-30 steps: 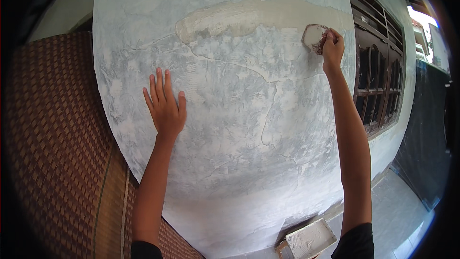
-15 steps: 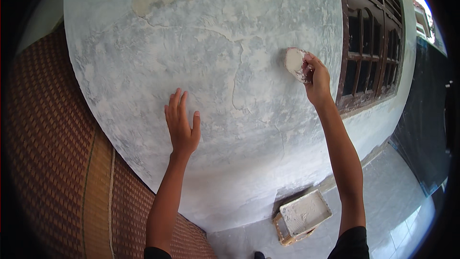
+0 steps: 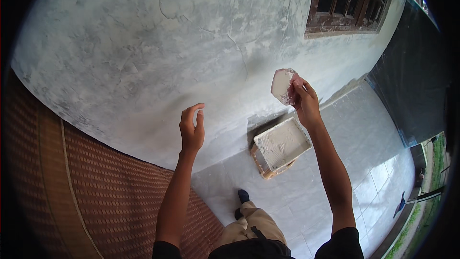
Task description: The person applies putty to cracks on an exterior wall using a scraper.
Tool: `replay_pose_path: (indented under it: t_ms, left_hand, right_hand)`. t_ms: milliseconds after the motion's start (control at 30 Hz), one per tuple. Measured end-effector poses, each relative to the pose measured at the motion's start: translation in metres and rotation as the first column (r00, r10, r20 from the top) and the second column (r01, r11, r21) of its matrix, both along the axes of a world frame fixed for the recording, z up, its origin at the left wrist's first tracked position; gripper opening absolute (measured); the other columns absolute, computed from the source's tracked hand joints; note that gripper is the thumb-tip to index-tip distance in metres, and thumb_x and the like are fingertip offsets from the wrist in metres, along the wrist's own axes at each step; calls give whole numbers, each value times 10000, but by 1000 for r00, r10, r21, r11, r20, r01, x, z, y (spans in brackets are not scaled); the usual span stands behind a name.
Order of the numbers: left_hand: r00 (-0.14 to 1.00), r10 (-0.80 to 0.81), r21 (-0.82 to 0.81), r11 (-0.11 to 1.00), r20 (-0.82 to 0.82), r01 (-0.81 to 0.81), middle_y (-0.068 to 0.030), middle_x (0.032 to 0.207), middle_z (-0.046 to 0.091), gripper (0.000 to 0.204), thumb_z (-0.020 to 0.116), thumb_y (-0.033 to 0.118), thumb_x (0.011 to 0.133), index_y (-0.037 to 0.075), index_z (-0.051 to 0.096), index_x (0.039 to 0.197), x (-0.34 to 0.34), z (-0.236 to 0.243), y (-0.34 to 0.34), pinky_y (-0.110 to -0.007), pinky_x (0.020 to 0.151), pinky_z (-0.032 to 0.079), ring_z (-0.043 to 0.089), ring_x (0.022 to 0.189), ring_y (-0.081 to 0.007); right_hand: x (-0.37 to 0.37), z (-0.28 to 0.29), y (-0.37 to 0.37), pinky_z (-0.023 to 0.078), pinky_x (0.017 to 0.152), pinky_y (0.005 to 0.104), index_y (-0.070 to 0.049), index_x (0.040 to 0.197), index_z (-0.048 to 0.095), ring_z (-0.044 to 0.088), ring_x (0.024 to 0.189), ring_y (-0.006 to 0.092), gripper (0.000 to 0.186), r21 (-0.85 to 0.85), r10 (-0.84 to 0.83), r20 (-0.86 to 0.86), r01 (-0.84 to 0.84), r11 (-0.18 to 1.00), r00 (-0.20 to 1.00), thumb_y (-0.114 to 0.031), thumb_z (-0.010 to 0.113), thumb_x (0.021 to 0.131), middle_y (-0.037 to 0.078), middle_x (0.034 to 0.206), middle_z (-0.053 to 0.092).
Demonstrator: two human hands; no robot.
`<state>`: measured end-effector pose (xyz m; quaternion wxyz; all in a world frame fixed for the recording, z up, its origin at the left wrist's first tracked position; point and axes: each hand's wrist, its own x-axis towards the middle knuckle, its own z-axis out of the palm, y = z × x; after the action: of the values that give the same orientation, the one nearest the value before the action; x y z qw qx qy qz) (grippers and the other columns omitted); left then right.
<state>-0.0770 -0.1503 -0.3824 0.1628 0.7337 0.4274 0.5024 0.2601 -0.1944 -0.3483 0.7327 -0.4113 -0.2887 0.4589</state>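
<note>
A flat, pinkish putty spreader (image 3: pixel 281 85) with angled corners is pinched between the thumb and fingers of my right hand (image 3: pixel 307 104). White putty coats its face and edge. It is held away from the wall (image 3: pixel 110 62), above the tray. My left hand (image 3: pixel 192 128) hangs empty near the lower wall, its fingers loosely bent and apart from the thumb. Below my right hand, a rectangular tray (image 3: pixel 293 157) holds white putty (image 3: pixel 281 141) with a ridged surface. The tray rests on a yellowish, smeared support (image 3: pixel 261 165) on the floor. Patchy grey and white coating and thin cracks mark the wall.
A brown wooden window (image 3: pixel 342 2) is set into the wall at upper right. Brown woven matting (image 3: pixel 120 177) stands along the left. Grey tiles (image 3: pixel 330 201) cover the floor, where my legs (image 3: pixel 254 220) show. A large dark sheet (image 3: pixel 407 72) is at the right.
The view has tilted down, bringing the tray and my legs further in. My right hand has moved the spreader off the wall toward the tray. My left hand has left the wall, fingers now bent.
</note>
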Motion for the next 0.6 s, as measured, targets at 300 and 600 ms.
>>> replay_pose_path:
  t_ms: [300,600]
  left_hand:
    - [996,-44,-398,915,72,69,-124,1128,688,249,503,189,1019,39,624,1176,35,-139,-67,-378,957,463,633,1066,-255]
    - [993,29,-623,781,111,47,-143,1151,678,274,502,167,1020,21,578,1239,108,-268,-122,-377,953,473,638,1095,-248]
  right_hand:
    - [39,-156,-68,523,785,266,-51,1198,557,617,935,102,206,-300,22,-49,-36,953,999,-153,562,1019,35,1076,638]
    - [105,-308,-81,521,826,283,-25,1200,541,619,987,134,193,-538,111,429,155,829,896,-110,518,1029,64,1107,640]
